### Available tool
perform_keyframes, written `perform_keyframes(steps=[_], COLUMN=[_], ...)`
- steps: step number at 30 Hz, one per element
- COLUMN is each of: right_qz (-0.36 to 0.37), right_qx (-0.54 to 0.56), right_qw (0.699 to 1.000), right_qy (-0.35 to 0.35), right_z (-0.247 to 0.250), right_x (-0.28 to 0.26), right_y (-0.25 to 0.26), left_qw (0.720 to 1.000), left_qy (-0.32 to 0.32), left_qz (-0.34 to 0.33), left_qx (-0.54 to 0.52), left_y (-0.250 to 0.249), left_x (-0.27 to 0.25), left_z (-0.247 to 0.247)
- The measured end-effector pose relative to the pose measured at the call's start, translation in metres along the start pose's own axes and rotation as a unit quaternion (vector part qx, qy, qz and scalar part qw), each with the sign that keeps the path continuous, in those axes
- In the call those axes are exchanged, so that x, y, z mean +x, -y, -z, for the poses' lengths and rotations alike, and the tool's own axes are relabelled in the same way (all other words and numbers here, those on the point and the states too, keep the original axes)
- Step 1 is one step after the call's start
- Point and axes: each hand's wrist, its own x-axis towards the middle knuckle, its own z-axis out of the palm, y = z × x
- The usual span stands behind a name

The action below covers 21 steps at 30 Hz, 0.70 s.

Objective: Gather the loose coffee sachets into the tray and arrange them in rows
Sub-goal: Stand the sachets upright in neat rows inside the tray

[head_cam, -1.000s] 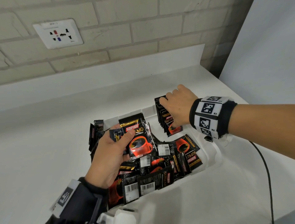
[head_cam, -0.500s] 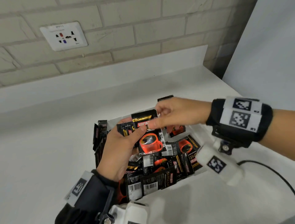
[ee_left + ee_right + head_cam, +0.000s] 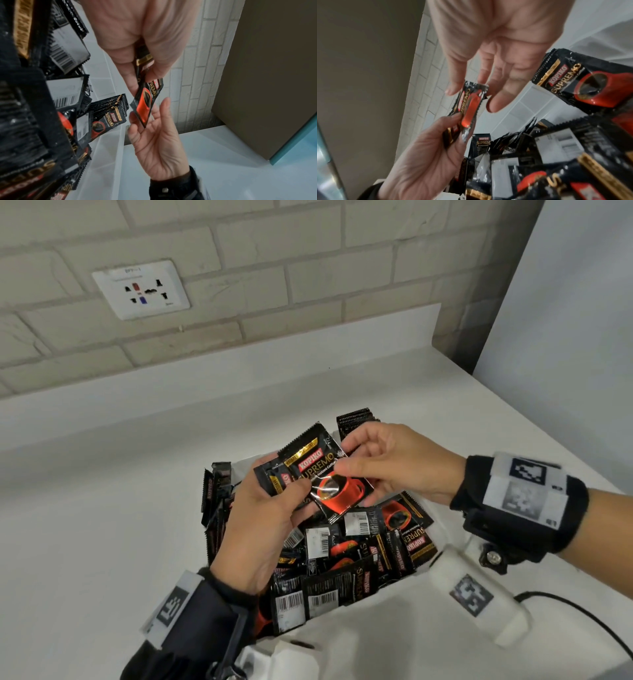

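Above the white tray [image 3: 445, 525], my left hand [image 3: 270, 508] grips two black-and-red coffee sachets, thumb across their fronts. My right hand [image 3: 394, 467] pinches the front sachet [image 3: 329, 491] between thumb and fingers; the other sachet [image 3: 272, 482] stays behind it in the left hand. The right wrist view shows that sachet [image 3: 471, 102] edge-on between the right thumb and fingers. A loose pile of sachets [image 3: 359, 546] fills the tray. One upright row [image 3: 356, 419] stands at the back right, another row [image 3: 212, 501] along the left wall.
The tray sits on a white counter [image 3: 102, 508] against a brick wall with a socket plate [image 3: 140, 289]. A white panel [image 3: 565, 337] closes the right side. A black cable [image 3: 582, 618] lies on the counter at front right.
My right hand left the upright row at the back right, came over to the left hand and took hold of the front sachet. The left hand lifted its sachets slightly.
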Motion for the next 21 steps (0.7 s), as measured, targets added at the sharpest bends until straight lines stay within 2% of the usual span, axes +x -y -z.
perform_keyframes(steps=[3,7,9,11,14,15,17,19,21], right_qz=[0.0,0.004,0.012,0.034,0.064,0.072,0.089,0.102,0.092], right_qx=[-0.017,-0.011,0.005,0.046,0.126,0.114,0.009,-0.105,-0.144], right_qw=[1.0,1.0,1.0,0.995,0.981,0.983,0.994,0.989,0.985], right_qy=[0.018,0.008,-0.021,-0.078,-0.134,-0.123,-0.06,0.003,0.026], right_z=[-0.007,-0.005,0.001,0.01,0.021,0.022,0.02,0.014,0.008], right_x=[-0.003,-0.004,-0.005,-0.004,-0.007,-0.01,-0.016,-0.019,-0.016], right_y=[-0.006,-0.013,-0.015,-0.017,-0.013,-0.01,-0.005,-0.001,-0.002], left_qw=[1.0,1.0,1.0,1.0,1.0,0.999,0.996,0.993,0.989], left_qy=[0.005,0.01,-0.001,-0.018,-0.003,0.009,0.03,0.055,0.073], left_qz=[-0.011,-0.023,-0.022,-0.017,-0.005,-0.002,0.001,-0.001,-0.013], left_qx=[-0.009,-0.011,-0.017,-0.014,0.03,0.051,0.087,0.107,0.125], left_y=[0.0,0.001,0.001,0.001,-0.002,-0.002,-0.005,-0.008,-0.01], left_x=[-0.001,-0.003,-0.002,-0.001,0.0,0.0,-0.001,-0.001,-0.002], left_z=[0.0,0.0,0.003,0.007,0.012,0.012,0.012,0.009,0.006])
